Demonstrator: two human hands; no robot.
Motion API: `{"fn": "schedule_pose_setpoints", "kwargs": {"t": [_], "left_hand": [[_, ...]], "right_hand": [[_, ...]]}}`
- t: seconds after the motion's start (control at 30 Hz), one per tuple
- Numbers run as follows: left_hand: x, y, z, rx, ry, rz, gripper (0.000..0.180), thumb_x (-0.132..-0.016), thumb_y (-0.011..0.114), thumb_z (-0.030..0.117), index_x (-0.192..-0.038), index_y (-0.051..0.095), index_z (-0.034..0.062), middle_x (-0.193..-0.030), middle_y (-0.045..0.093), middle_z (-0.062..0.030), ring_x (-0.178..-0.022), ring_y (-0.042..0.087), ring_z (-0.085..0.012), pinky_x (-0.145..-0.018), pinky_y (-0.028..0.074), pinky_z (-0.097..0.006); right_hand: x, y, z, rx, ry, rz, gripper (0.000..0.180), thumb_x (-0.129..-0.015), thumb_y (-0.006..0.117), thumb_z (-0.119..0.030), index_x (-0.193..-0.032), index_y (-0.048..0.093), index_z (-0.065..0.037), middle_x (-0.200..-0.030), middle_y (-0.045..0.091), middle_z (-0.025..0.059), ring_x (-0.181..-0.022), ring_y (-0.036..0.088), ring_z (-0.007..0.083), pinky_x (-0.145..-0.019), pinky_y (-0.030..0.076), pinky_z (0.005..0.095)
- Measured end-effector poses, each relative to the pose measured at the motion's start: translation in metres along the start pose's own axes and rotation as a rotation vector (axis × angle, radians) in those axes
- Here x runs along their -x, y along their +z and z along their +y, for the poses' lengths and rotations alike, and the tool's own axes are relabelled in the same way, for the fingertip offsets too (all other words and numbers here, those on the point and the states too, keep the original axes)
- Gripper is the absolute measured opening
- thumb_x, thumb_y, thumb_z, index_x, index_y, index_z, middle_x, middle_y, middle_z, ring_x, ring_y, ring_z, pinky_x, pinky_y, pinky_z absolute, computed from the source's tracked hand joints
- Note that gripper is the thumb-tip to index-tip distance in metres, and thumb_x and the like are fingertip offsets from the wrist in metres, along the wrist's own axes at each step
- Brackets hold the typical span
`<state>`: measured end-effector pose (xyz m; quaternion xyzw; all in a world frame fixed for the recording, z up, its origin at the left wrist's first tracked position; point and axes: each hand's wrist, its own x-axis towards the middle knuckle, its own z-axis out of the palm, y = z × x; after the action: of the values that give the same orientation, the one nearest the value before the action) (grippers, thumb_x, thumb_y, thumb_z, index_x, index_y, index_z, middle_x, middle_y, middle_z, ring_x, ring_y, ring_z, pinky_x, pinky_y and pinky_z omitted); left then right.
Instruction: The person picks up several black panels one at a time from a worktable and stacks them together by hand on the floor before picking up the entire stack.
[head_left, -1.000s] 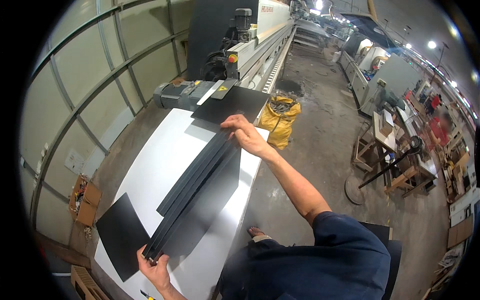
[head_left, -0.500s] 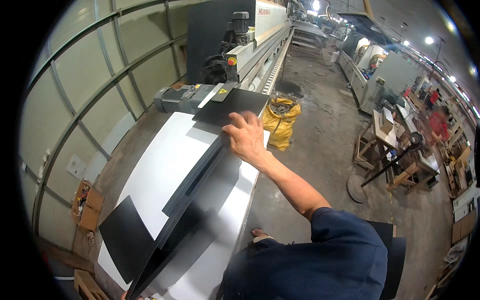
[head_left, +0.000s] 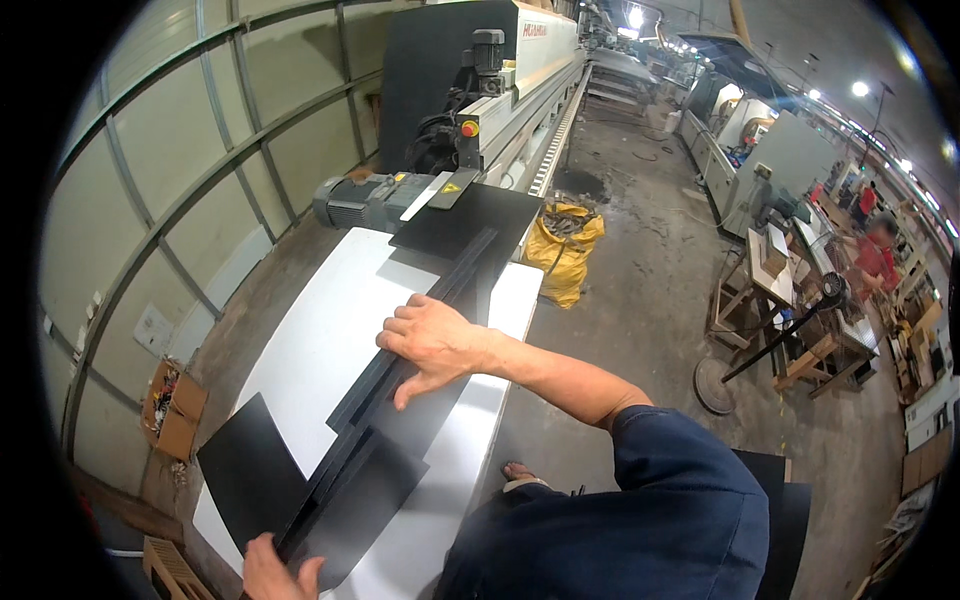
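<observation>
Long, narrow black panels (head_left: 352, 410) lie together lengthwise over a white work surface (head_left: 320, 320). Across their middle my right hand (head_left: 435, 338) is closed, fingers over the far side and thumb on the near side. At their near end my left hand (head_left: 275, 572) grips, its thumb apart from its fingers and partly cut off by the lower edge. A wider black panel (head_left: 375, 495) slants beside the near end, and another flat black panel (head_left: 252, 470) rests at the left. The far ends overlap a black sheet (head_left: 455, 212) by the machine.
A long machine (head_left: 525, 90) with a motor (head_left: 350, 203) stands beyond the work surface. To its right is a yellow sack (head_left: 562, 255). A cardboard box (head_left: 175, 405) sits by the left wall. Wooden tables (head_left: 760, 275) and a person in red (head_left: 875, 265) are farther right.
My right hand has moved from the panels' far end back to their middle. The narrow panels sit lower and farther forward, and more of my left hand shows at their near end.
</observation>
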<state>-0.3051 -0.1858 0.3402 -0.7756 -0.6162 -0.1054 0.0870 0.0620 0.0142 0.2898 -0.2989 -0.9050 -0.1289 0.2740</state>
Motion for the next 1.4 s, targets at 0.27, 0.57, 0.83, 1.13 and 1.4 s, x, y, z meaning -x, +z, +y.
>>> {"fn": "schedule_pose_setpoints", "kwargs": {"t": [0.27,0.57,0.83,1.13,1.4], "left_hand": [[-0.041,-0.001,0.023,0.129,-0.054,-0.256,0.055,-0.07,0.082,0.025,-0.11,0.057,-0.0032,-0.097,0.064,-0.0236,-0.09,0.062,-0.0418,-0.078,0.049,-0.045],[-0.014,0.023,-0.018,0.177,0.062,-0.11,0.039,-0.069,0.078,0.019,-0.095,0.055,0.0007,-0.087,0.058,-0.016,-0.082,0.059,-0.0367,-0.072,0.046,-0.044],[0.058,0.004,-0.053,0.2,-0.241,-0.145,0.034,-0.07,0.079,0.016,-0.087,0.052,0.0044,-0.078,0.057,-0.0127,-0.073,0.058,-0.0351,-0.065,0.045,-0.041],[0.078,0.023,-0.069,0.2,-0.141,0.043,0.031,-0.068,0.078,0.017,-0.088,0.056,0.0069,-0.077,0.059,-0.0081,-0.073,0.059,-0.0313,-0.063,0.044,-0.039],[0.049,-0.04,-0.128,0.304,-0.481,0.144,0.04,-0.069,0.083,0.022,-0.096,0.062,0.0014,-0.079,0.061,-0.0125,-0.072,0.059,-0.0239,-0.068,0.048,-0.034]], "right_hand": [[0.002,0.004,0.009,-0.049,0.012,0.074,0.075,-0.066,0.064,-0.077,-0.084,0.055,-0.004,-0.072,0.05,0.0072,-0.068,0.052,0.0248,-0.067,0.04,0.0382],[0.004,0.013,0.003,-0.005,-0.023,0.119,0.069,-0.065,0.067,-0.075,-0.07,0.056,-0.007,-0.064,0.049,0.0054,-0.058,0.051,0.0235,-0.056,0.041,0.0377],[-0.011,0.016,0.002,-0.014,-0.063,0.09,0.073,-0.068,0.065,-0.075,-0.079,0.055,-0.004,-0.069,0.049,0.0086,-0.061,0.048,0.0243,-0.058,0.036,0.0373],[-0.032,0.035,0.016,0.011,-0.089,0.067,0.077,-0.069,0.062,-0.076,-0.085,0.053,-0.001,-0.074,0.049,0.0116,-0.067,0.051,0.0288,-0.062,0.039,0.0382],[-0.033,0.032,0.012,-0.012,-0.052,0.056,0.076,-0.071,0.062,-0.076,-0.081,0.053,-0.001,-0.072,0.048,0.0106,-0.063,0.046,0.0263,-0.06,0.037,0.0372]]}}
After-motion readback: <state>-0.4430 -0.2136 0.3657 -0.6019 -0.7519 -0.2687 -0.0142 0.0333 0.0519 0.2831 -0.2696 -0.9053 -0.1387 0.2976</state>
